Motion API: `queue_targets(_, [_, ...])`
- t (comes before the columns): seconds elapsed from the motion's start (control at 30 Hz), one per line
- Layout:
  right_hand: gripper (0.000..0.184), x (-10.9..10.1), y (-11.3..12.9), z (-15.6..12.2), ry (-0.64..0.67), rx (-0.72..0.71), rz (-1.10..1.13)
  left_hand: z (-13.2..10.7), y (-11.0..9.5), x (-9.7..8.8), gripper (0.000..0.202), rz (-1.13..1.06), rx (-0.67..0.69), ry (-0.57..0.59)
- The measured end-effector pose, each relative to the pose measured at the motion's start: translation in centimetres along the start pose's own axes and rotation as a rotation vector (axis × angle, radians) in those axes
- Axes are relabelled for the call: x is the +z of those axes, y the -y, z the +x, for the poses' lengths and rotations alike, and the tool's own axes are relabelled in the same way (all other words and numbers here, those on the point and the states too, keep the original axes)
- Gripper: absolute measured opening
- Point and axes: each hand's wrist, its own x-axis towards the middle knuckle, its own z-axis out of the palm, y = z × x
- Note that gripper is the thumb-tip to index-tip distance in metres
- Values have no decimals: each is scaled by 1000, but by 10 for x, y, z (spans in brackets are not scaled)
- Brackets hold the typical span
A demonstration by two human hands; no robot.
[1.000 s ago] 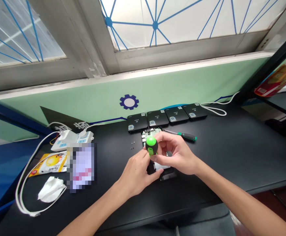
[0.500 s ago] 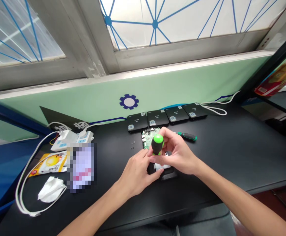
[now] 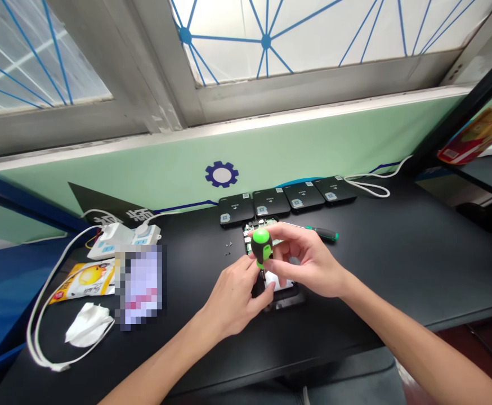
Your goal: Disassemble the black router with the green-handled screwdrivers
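Note:
My right hand [image 3: 309, 261] is closed round a stubby screwdriver [image 3: 262, 243] with a black and green handle, held upright with its tip down on a small black device [image 3: 286, 292] that lies open on the desk. My left hand [image 3: 235, 295] grips the left edge of that device, fingers curled against it. A green circuit board [image 3: 250, 232] shows just behind the screwdriver handle. A few tiny screws [image 3: 228, 249] lie on the desk to the left.
Several black boxes [image 3: 271, 202] stand in a row at the back. A long green-handled screwdriver [image 3: 322, 232] lies right of the board. At the left are a power strip [image 3: 123, 236], a white cable [image 3: 43, 315], a yellow packet [image 3: 83, 279] and crumpled tissue [image 3: 88, 326].
The screwdriver handle swung right and then back to the left, and my right hand's fingers shifted on it. My left hand stayed on the device.

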Motion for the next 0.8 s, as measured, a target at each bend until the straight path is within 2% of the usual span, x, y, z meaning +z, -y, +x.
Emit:
queue_targets(0.07, [36,0,1,0,27,-15,69,0,0,-1,2,3,-5,3])
queue_targets(0.17, [33,1,2,0,64,-32,134,0,0,-1,5,3,-13,8])
queue_targets(0.37, [47,4,1,1,-10,44,137,1,-2,-1,11,-31,-38,12])
queue_targets(0.53, [43,3,1,1,-34,63,221,0,2,-2,14,-4,-39,-30])
queue_targets(0.67, [35,2,0,-1,-36,24,136,-1,5,-1,12,-71,-29,-108])
queue_targets(0.8, [25,0,-2,-3,-20,9,22,-1,5,-2,14,-114,-47,-122])
